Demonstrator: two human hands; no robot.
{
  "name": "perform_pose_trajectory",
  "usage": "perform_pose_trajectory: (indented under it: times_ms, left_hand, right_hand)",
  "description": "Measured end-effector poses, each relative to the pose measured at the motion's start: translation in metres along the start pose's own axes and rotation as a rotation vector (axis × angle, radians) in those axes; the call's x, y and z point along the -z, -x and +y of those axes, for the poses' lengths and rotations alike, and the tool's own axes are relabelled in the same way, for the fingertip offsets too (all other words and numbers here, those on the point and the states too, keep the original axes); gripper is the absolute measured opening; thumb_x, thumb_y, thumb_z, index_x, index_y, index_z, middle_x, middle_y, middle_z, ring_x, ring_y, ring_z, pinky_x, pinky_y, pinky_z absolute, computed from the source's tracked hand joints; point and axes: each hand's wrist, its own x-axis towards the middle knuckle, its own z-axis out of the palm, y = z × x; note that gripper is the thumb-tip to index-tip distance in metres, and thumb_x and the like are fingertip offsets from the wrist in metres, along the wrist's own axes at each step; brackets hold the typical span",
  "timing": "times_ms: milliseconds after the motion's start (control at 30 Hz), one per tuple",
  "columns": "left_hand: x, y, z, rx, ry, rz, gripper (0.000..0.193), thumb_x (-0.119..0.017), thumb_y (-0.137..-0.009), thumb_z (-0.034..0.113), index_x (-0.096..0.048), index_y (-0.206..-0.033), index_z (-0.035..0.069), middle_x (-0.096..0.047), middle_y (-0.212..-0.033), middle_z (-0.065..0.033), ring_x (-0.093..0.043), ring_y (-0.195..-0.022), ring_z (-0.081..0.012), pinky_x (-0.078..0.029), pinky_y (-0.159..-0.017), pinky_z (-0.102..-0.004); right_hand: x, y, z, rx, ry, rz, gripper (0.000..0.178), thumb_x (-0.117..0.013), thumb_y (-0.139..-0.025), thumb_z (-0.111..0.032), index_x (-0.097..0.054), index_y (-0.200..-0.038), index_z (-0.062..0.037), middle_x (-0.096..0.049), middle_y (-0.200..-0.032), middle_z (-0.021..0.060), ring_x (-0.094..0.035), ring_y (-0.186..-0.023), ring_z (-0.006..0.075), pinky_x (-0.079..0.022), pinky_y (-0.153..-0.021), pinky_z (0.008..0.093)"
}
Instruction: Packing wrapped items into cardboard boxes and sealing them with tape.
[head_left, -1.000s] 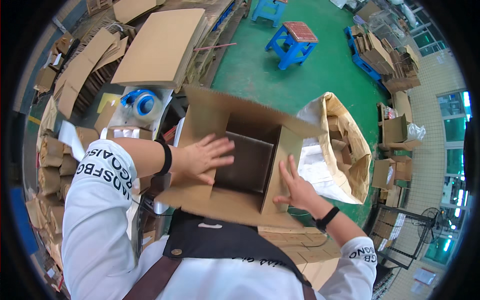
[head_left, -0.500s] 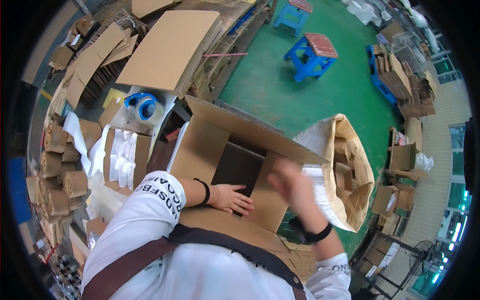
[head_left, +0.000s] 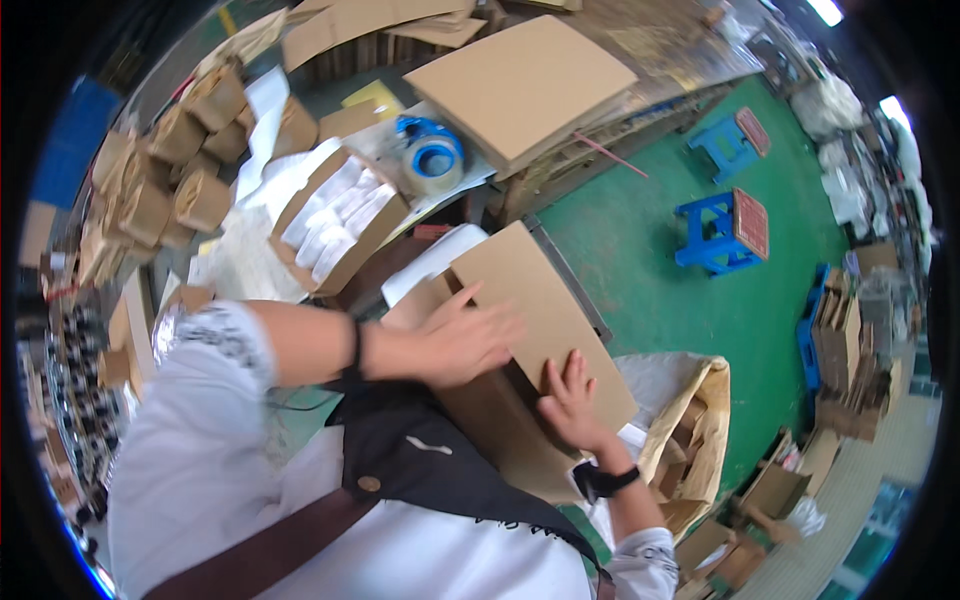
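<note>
Cardboard box (head_left: 497, 425): smooth, brown, sitting before the apron (head_left: 400, 445)
Left hand (head_left: 455, 340): blurring, fingers released, covering its edge
Right hand (head_left: 572, 408): lying on the flap (head_left: 555, 300), fingers spreading, released
Crinkled sack (head_left: 713, 425): standing beside

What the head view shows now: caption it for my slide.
Right hand on the flap of a cardboard box, left hand blurred over it, blue-legged stools beyond.

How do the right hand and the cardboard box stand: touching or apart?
Touching. The head view shows the right hand with spread fingers laid on the broad flap of the cardboard box.
</note>
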Motion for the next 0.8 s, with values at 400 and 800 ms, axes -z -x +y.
perform_pose_trajectory:
  times_ms: [400, 800]
  left_hand:
    - [-0.054, 0.001, -0.110, 0.449, 1.053, 0.092, 0.056, -0.038, -0.099, 0.035, -0.022, -0.148, 0.012, -0.023, -0.151, -0.0179, -0.025, -0.139, -0.0284, -0.021, -0.112, -0.0401]
    - [-0.141, -0.029, -0.146, 0.246, 1.095, 0.458, 0.079, -0.060, -0.088, 0.038, -0.020, -0.146, 0.002, -0.031, -0.147, -0.0207, -0.034, -0.134, -0.0338, -0.030, -0.109, -0.0396]
  right_hand:
    - [-0.088, 0.063, 0.052, -0.471, -0.429, 1.154, 0.073, -0.042, -0.096, -0.045, -0.019, -0.144, 0.0051, -0.015, -0.151, 0.0259, -0.018, -0.140, 0.0355, -0.012, -0.113, 0.0477]
    - [0.095, -0.196, -0.194, 0.102, -0.150, 0.474, 0.037, -0.052, -0.094, -0.020, -0.052, -0.125, 0.0010, -0.064, -0.106, 0.0210, -0.063, -0.096, 0.0329, -0.050, -0.083, 0.0357]
